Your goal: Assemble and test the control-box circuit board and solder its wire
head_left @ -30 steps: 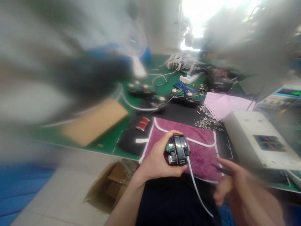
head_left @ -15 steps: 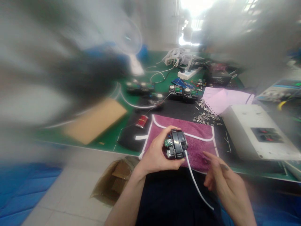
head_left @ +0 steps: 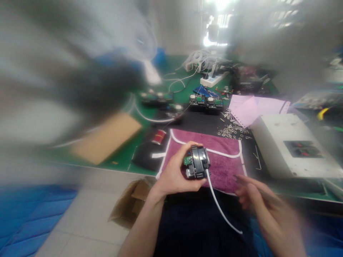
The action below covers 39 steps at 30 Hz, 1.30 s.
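Note:
My left hand (head_left: 175, 174) is closed round a small black device (head_left: 197, 162) with a green circuit board on its side, held over the near edge of a maroon cloth (head_left: 223, 160). A white tube (head_left: 218, 207) trails from the device down over my lap. My right hand (head_left: 261, 201) is lower right, smeared by motion; a thin dark tool seems to run across its fingers, though the grip is unclear.
A white box (head_left: 289, 148) with a dark panel stands right of the cloth. Small metal parts (head_left: 233, 131), pink paper (head_left: 254, 109), circuit modules (head_left: 205, 101), a red spool (head_left: 160, 136) and a power strip (head_left: 213, 80) lie beyond. A cardboard box (head_left: 132, 205) sits on the floor.
My left hand has kept its hold on the device, barely shifting. My right hand came in from the far right toward the device, then dropped slightly, blurred again.

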### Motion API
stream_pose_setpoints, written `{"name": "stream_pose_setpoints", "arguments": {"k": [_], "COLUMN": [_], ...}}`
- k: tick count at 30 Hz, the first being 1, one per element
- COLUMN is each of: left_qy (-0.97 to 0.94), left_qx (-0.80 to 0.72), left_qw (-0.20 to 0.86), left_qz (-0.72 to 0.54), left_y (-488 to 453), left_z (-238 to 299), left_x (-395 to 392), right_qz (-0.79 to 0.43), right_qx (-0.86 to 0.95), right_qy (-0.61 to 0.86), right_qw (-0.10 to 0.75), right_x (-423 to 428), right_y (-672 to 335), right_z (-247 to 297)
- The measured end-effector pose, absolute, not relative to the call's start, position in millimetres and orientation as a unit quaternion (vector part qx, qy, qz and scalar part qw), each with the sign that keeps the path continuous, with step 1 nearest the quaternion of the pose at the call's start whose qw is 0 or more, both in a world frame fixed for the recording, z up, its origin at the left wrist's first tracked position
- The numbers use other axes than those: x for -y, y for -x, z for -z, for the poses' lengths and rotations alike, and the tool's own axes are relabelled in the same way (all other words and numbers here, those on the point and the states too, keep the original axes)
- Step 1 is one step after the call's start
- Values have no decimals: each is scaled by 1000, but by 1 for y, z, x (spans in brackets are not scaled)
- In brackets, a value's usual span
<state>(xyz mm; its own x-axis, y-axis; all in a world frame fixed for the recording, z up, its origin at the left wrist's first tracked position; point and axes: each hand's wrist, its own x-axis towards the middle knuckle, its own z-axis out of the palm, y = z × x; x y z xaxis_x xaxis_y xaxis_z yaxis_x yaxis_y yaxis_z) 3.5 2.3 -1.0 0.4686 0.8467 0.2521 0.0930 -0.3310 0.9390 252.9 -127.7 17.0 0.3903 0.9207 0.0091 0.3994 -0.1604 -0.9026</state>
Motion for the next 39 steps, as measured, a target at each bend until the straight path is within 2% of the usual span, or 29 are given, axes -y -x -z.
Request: {"name": "stream_pose_setpoints", "arguments": {"k": [5, 8, 14, 19, 39], "left_qy": [-721, -725, -718, -712, -719], "left_qx": [-323, -322, -332, -330, -312], "left_qw": [469, 462, 471, 486, 478], "left_qz": [-394, -397, -390, -384, -398], "left_y": [-4, -3, -1, 1, 2], "left_z": [-1, -2, -3, 0, 1], "left_x": [-2, -1, 1, 3, 5], "right_qz": [-330, -352, -333, -296, -403], "right_qx": [402, 415, 470, 504, 422], "right_qy": [667, 635, 608, 644, 632], "right_qw": [533, 548, 547, 494, 511], "right_x": [128, 121, 104, 101, 90], "right_y": [-227, -215, -204, -203, -194], "right_z": [-50, -59, -64, -59, -59]}}
